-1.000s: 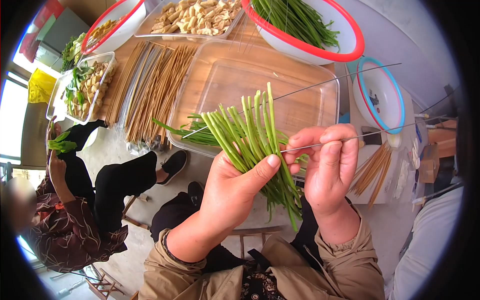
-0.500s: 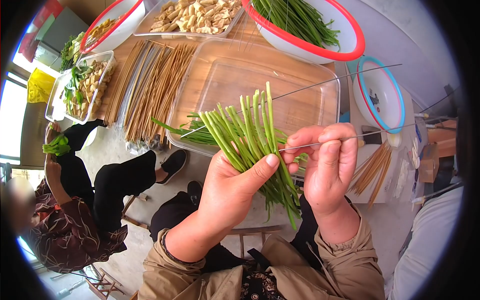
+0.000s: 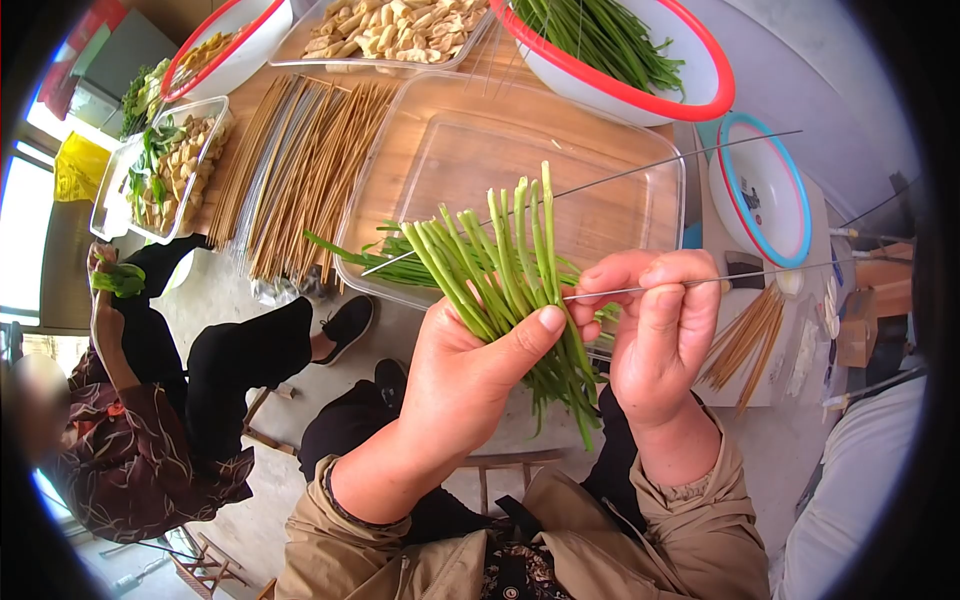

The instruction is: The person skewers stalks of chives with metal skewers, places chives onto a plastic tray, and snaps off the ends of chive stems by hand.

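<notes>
My left hand (image 3: pixel 465 365) wraps one bunch of green stalks (image 3: pixel 505 275), thumb pressed on them, by near edge of clear tray (image 3: pixel 420 115). My right hand (image 3: pixel 660 335) pinches one metal skewer (image 3: pixel 740 274), reaching bunch. Second skewer (image 3: pixel 650 166) passes behind. Stalks too crowded to count.

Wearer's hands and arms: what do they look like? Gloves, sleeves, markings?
Left hand and right hand are both bare: no gloves, and no rings in view. Loose tan jacket sleeves on both arms, creased, ending around the wrists. A thin dark band shows at the left cuff; can't tell if it's lining or a bracelet.
</notes>
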A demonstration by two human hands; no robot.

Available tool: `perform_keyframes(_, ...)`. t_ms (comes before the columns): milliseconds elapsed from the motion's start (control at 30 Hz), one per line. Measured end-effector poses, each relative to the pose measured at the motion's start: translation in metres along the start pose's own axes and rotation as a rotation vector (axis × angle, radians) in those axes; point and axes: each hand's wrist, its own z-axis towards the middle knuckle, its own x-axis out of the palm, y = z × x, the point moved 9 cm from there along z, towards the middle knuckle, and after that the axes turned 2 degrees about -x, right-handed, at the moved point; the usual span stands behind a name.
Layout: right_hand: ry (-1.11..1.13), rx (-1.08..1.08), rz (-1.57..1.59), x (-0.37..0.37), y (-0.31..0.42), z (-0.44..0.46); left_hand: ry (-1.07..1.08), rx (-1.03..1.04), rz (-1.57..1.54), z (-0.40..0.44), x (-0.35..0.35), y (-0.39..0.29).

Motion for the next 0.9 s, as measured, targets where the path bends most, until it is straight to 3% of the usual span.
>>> perform_keyframes(900,-0.011,0.008,0.009,0.0037,-0.0062,-0.0015,0.013,0.017,0.006,0.0026,-0.0019,0.0016)
